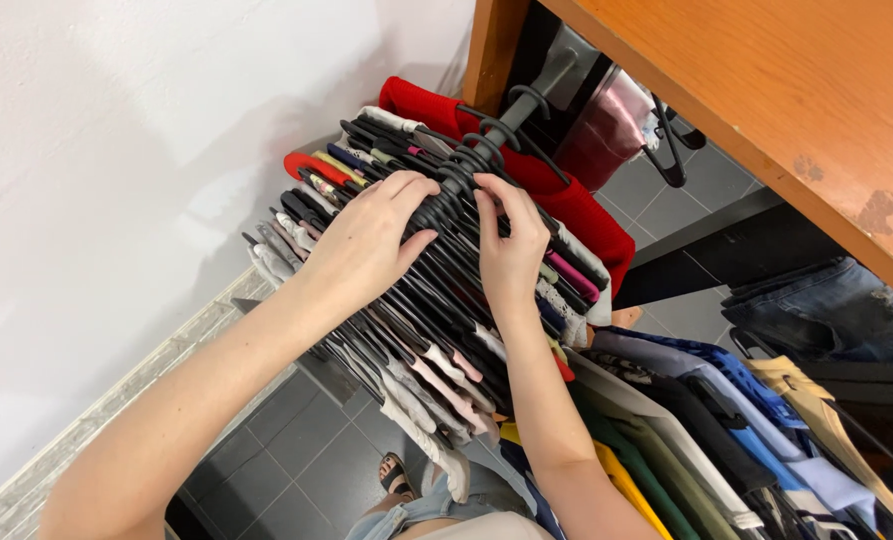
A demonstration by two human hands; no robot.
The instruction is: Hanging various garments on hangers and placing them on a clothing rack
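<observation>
Black hangers (436,260) crowd the rail (526,100); left hand (366,245) and right hand (511,250) rest open-fingered among them.

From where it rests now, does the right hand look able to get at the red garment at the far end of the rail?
Probably yes. The right hand lies on the black hangers, and the red garment hangs just beyond its fingertips with nothing between them; only the wooden shelf overhead crowds the space.
</observation>
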